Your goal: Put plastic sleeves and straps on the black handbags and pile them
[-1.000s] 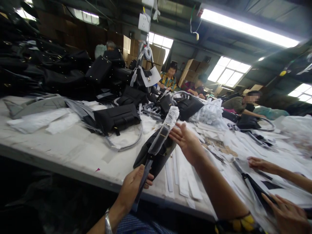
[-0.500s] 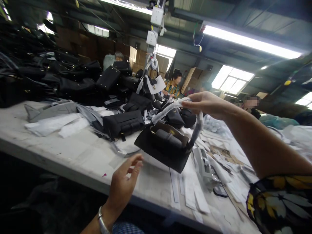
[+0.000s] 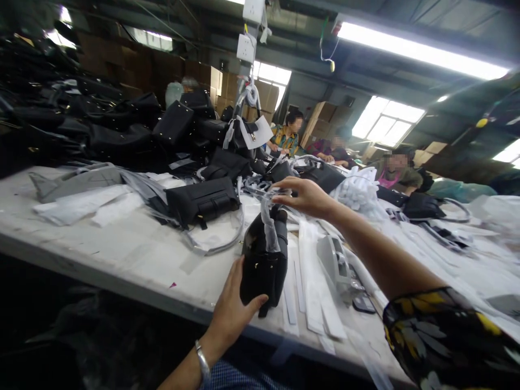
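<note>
A black handbag (image 3: 263, 260) stands upright near the front edge of a long pale worktable (image 3: 122, 254). My left hand (image 3: 233, 310) cups its near bottom corner, thumb under the base and fingers against the side. My right hand (image 3: 305, 196) reaches over the top and pinches the bag's handle (image 3: 267, 223), which is wrapped in clear plastic film. A silver bangle (image 3: 202, 363) sits on my left wrist, and a dark flowered sleeve (image 3: 442, 336) covers my right upper arm.
Another black bag (image 3: 202, 200) lies flat left of centre. Stacks of black bags (image 3: 101, 119) fill the back left. White paper strips (image 3: 312, 292) and a grey tool (image 3: 335, 259) lie right of my bag. Other people (image 3: 396, 169) work along the far side.
The bag hung lifted from my right hand by its wrapped handle; it now stands on the table. My left hand, open in the air before, has closed on its bottom corner.
</note>
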{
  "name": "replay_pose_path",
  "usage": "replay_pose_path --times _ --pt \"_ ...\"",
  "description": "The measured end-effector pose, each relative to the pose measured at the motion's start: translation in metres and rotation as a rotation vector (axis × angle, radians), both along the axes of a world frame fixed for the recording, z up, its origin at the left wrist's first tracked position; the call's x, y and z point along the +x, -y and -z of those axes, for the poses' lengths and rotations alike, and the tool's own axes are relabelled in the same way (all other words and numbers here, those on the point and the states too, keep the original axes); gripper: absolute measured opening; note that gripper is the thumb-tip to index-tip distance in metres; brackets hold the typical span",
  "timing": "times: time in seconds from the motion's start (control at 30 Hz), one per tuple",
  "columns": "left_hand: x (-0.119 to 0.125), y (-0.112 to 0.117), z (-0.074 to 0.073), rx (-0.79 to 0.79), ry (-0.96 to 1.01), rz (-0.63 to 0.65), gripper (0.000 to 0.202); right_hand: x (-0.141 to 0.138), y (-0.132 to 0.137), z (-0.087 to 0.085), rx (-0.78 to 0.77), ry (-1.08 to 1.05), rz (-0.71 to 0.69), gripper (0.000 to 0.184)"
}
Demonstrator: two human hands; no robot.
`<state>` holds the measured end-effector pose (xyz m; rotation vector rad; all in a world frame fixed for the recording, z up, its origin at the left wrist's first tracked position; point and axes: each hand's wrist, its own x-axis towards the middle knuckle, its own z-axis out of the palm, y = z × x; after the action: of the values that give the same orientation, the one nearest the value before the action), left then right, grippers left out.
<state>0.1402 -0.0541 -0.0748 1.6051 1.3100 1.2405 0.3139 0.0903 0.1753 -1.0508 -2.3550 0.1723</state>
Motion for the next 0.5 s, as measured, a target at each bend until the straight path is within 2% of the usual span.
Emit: replay_pose_path --times 0.07,0.1,0.13,0.17,0.2,0.23,0.3,0.37,0.43,0.5 --pt "0.005 -0.003 0.006 -0.011 -0.038 -0.016 0.092 0.002 0.031 0.016 0.206 -0.101 0.101 0.058" --pt "0.005 -0.004 0.009 -0.012 -0.049 -0.024 0.09 0.004 0.051 0.027 0.3 -0.188 0.194 0.063" --pt "0.004 -0.005 0.01 -0.01 -0.048 -0.024 0.088 0.007 0.072 0.04 0.367 -0.296 0.312 0.055" --pt "0.002 -0.006 0.011 -0.008 -0.042 -0.015 0.084 0.009 0.092 0.056 0.39 -0.41 0.449 0.04" --pt "-0.002 -0.006 0.012 -0.012 -0.032 0.003 0.079 0.011 0.111 0.075 0.351 -0.481 0.57 0.026" --pt "-0.008 -0.007 0.011 -0.022 -0.022 0.03 0.072 0.012 0.128 0.096 0.237 -0.476 0.613 0.02" --pt "-0.025 -0.011 0.007 -0.044 -0.033 0.051 0.056 0.01 0.151 0.138 -0.141 -0.39 0.572 0.021" --pt "-0.049 -0.023 -0.001 -0.039 -0.171 -0.037 0.044 0.001 0.161 0.174 -0.336 -0.378 0.54 0.024" --pt "-0.074 -0.044 -0.009 -0.026 -0.412 -0.197 0.042 -0.01 0.163 0.197 -0.394 -0.407 0.554 0.027" --pt "-0.095 -0.072 -0.017 -0.065 -0.554 -0.255 0.041 -0.018 0.16 0.207 -0.405 -0.447 0.583 0.027"
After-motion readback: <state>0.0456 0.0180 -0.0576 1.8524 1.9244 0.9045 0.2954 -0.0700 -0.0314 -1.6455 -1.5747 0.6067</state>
